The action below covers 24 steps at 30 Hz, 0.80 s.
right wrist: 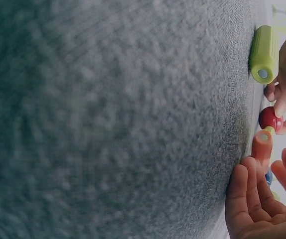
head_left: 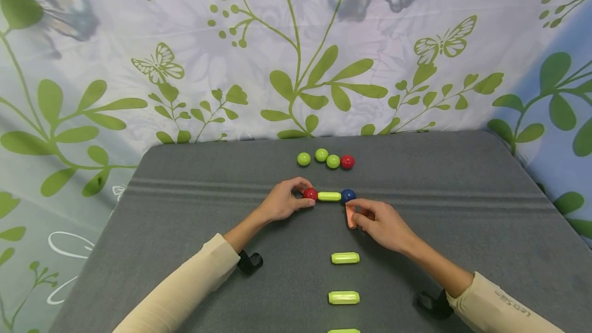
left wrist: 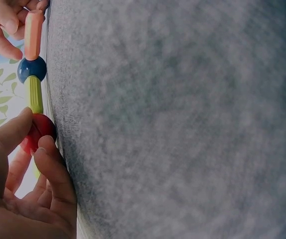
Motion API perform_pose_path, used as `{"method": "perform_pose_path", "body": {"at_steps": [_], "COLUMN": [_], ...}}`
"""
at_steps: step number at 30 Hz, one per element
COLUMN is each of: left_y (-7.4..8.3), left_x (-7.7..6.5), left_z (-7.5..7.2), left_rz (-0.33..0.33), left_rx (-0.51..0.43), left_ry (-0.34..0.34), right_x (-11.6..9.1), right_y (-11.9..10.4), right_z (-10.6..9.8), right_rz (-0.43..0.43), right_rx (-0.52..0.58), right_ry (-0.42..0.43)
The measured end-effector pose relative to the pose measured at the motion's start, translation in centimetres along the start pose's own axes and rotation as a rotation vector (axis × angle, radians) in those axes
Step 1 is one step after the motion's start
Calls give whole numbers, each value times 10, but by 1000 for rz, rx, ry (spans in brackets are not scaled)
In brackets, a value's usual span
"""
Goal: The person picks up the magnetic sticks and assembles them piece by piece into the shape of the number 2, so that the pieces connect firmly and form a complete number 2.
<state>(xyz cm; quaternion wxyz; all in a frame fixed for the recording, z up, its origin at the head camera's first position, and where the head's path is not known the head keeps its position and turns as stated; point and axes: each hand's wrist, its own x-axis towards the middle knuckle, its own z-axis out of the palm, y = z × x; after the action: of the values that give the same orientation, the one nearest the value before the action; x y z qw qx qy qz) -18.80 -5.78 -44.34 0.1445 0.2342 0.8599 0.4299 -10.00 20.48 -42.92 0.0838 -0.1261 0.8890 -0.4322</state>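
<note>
While hands [head_left: 283,202] hold pieces [head_left: 311,194], tabletop [head_left: 194,209] surrounds them

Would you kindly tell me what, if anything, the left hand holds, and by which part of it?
The left hand pinches the red ball touching a yellow-green rod, by the ball's opposite sides.

Looking like a screened-off tabletop spot, not revealing home or lab; showing a grey fabric-covered table [head_left: 416,173] standing before a leaf-and-butterfly-print curtain [head_left: 319,40].
</note>
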Motion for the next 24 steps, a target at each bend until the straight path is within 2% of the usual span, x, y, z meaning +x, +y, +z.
{"method": "perform_pose_path", "body": {"at_steps": [5,13,19,24], "left_y": [0,0,0,1], "left_x": [-1,-2,-2,-1], "left_z": [0,0,0,0], "left_rz": [-1,-7,-8,-3], "left_rx": [0,-21,-24,-17], "left_ry": [-1,-4,-1,-1], "right_x": [0,6,18,36], "right_y": [1,5,5,6], "right_z": [1,-2,-12,-21], "right_rz": [-26,-84,-103,-114], "right_rx": [-26,-50,-50,-64], "right_ry": [31,149,227,274]}}
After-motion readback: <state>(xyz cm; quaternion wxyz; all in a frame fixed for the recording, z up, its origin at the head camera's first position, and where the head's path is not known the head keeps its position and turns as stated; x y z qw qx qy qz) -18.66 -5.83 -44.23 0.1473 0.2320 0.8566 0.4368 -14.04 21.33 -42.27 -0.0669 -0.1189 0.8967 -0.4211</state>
